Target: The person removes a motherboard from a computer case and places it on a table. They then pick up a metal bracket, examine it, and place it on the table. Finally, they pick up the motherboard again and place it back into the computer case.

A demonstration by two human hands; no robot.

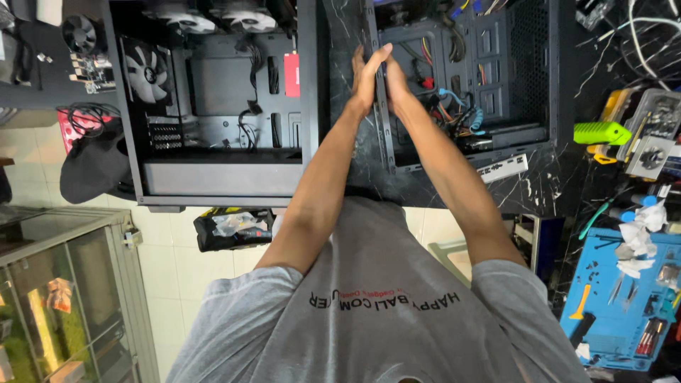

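Both hands are pressing flat against the computer case's (468, 85) left edge on the dark marble counter (355, 163): left hand (366, 76) open outside, right hand (394, 79) open inside, fingers straight.

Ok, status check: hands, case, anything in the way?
Left hand and right hand pressed on right computer case side edge. Loose cables inside. Second open case alongside.

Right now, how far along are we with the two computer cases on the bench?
Done: the left case lies open, fans fitted, interior otherwise mostly bare. In hand: the left hand and right hand press against the near edge of the right case. Left, by the look of it: loose cables inside that case are untidied and its side is uncovered.
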